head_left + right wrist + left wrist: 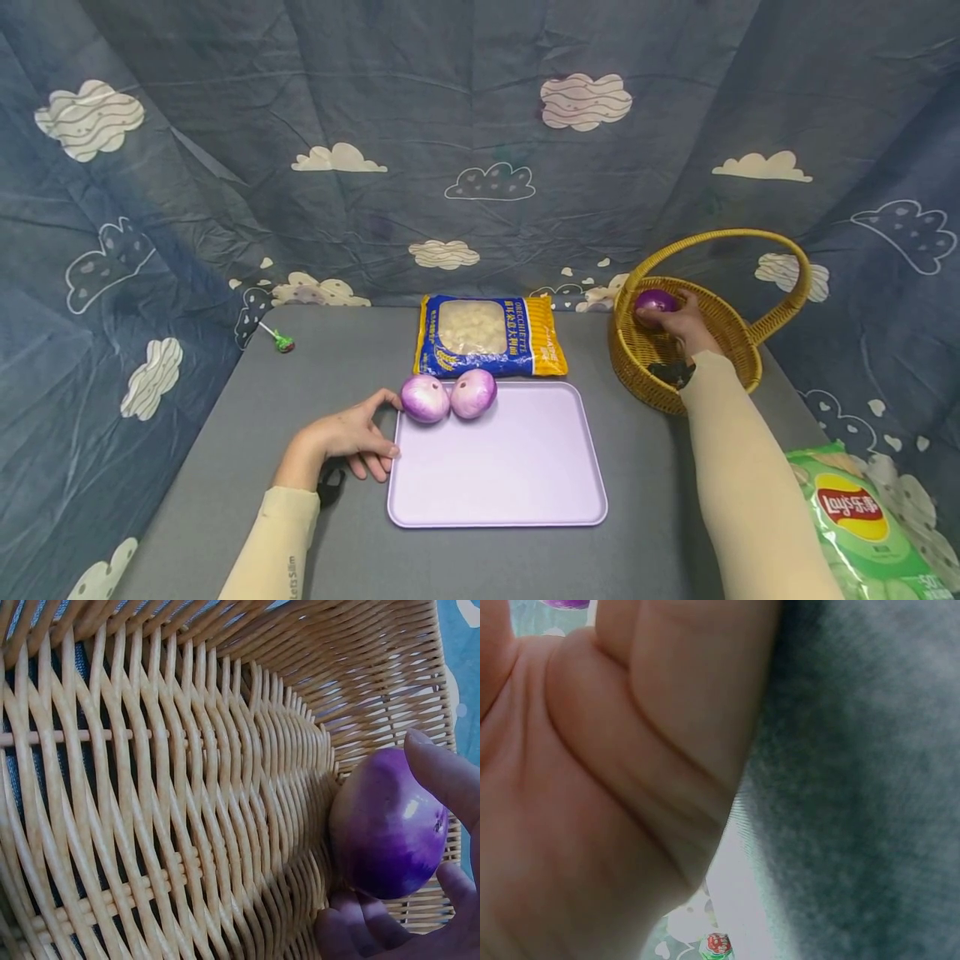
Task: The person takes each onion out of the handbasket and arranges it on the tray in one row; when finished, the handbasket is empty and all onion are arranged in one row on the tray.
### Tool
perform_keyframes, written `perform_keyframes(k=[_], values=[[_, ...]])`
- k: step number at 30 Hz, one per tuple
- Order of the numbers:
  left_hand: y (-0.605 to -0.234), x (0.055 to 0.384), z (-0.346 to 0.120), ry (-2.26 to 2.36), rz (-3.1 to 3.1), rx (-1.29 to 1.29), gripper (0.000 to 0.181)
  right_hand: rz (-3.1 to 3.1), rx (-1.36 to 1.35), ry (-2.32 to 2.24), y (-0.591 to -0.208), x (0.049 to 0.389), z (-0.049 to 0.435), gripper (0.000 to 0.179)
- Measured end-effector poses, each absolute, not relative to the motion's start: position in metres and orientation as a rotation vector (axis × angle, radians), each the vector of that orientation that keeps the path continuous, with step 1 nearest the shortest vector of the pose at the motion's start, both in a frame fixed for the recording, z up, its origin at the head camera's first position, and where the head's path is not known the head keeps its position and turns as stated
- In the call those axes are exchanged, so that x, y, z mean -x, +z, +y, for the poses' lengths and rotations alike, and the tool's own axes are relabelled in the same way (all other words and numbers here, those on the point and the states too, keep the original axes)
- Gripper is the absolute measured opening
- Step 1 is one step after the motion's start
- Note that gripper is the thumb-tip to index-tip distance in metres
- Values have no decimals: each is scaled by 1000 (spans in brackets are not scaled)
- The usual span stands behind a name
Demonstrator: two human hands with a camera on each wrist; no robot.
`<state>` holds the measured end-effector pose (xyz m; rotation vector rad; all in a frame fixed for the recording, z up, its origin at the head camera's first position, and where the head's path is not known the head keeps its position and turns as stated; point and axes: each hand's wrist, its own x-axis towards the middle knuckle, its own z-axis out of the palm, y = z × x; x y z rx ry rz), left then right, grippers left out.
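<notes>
Inside the wicker basket (626, 354), my right hand (688, 323) holds a purple onion (655, 306). The right wrist view shows this onion (390, 825) against the woven wall, with the thumb on one side and fingers curled under the other. Two more purple-and-white onions (425, 398) (474, 394) sit side by side at the back left of a lilac tray (502, 467). My left hand (348, 433) is at the tray's left edge, fingers spread and loosely bent, thumb tip at the rim. Its palm (592, 810) fills much of the left wrist view.
Behind the tray lies a blue and yellow bag of orecchiette pasta (487, 336). A green-wrapped lollipop (282, 340) is at the table's back left. A green Lay's chip bag (862, 525) is at the right. The basket's tall handle (720, 236) arches over it. Cloud-printed curtains surround the grey table.
</notes>
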<state>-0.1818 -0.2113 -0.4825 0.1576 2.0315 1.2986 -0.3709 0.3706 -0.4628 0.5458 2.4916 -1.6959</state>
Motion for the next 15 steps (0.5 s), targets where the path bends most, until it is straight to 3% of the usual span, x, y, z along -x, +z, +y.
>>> perform_keyframes(k=[15], values=[[-483,181,-211,1308,2026,-167,68,2504,-538,-1676,-467,376,371,111]])
